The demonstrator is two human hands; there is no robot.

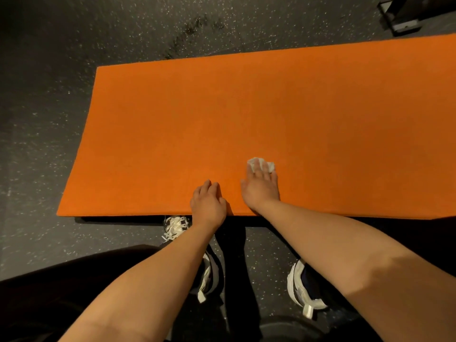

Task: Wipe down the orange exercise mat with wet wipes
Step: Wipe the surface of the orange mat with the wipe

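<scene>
The orange exercise mat is a flat, thick rectangular slab with sharp corners and a fine matte, slightly fuzzy grain. It fills the middle of the view and runs off the frame toward 3 o'clock. Its near long edge casts a dark shadow and hides the toe of one shoe, and what carries it cannot be seen. The right hand lies palm down on the mat close to that edge, at about 5 o'clock from the mat's middle. Its fingers are stretched out straight, pressing a crumpled white wet wipe flat against the orange surface. Wrinkled folds of the wipe bulge out at both sides of the fingertips. The left hand rests on the mat at 9 o'clock from the right hand, just beside it and not touching it. Its fingers are loosely bent and hold nothing, and its wrist crosses the mat's edge. Both forearms are bare. The floor is dark rubber with a rough look, flecked all over with small white specks. A darker smeared patch lies at 12 o'clock beyond the mat. White laced sneakers and black trousers show at 6 o'clock. A dark boxy metal object sits at 1 o'clock.
</scene>
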